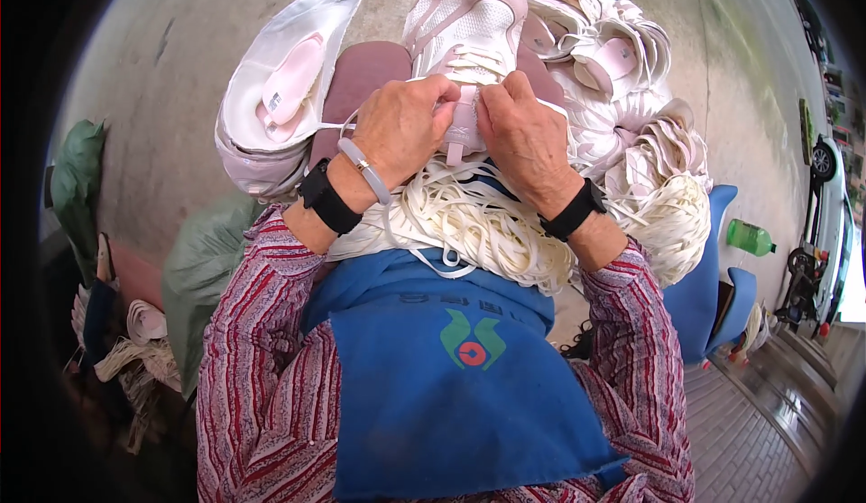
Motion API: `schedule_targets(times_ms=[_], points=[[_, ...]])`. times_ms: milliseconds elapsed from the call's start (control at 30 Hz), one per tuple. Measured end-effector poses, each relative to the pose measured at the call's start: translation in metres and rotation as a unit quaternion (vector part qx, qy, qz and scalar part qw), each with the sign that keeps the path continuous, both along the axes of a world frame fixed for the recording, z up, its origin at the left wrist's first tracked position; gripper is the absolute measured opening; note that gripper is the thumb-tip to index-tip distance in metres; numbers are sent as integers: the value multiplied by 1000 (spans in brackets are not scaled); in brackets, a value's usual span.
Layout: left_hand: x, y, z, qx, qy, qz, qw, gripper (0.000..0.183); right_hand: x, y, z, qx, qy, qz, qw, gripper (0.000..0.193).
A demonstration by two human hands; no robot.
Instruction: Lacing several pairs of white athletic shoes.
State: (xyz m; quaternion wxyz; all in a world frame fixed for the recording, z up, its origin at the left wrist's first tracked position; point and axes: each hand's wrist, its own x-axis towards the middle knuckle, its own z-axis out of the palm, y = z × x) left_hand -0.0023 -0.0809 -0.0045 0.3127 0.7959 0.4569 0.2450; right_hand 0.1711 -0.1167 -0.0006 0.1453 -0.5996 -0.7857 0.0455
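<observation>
A pink and white sneaker upper (463, 32) lies over my lap with its toe pointing away from me, and cream lace crosses its front. My left hand (401, 126) is closed at the left edge of its opening, pinching a shoelace whose loose end sticks out leftward past the wrist. On the opposite edge, my right hand (526, 135) is closed too, with lace running by its knuckles; the fingertips are partly hidden. Between both hands shows the pink tongue (463, 124) with its pull tab. A big heap of cream shoelaces (478, 223) rests on my blue apron (451, 413).
Nested white and pink uppers (262, 142) stand at the left. More bundled uppers (622, 79) are piled at the right, near another clump of laces (672, 219). A blue chair (708, 286) and a green bottle (750, 238) are farther right. Green sacks (203, 277) sit at left.
</observation>
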Motion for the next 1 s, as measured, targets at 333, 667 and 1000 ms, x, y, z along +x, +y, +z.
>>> schedule_targets(times_ms=[333, 667, 1000], points=[[9, 10, 5, 52, 153, -16, 987, 14, -7, 4, -8, 20, 27, 1, 999, 10], [16, 12, 8, 111, 253, -44, 960, 7, -7, 4, -6, 10, 2, -7, 1000, 11], [16, 12, 3, 135, 264, -52, 953, 10, -7, 2, -1, 0, 0, -3, 1000, 10]])
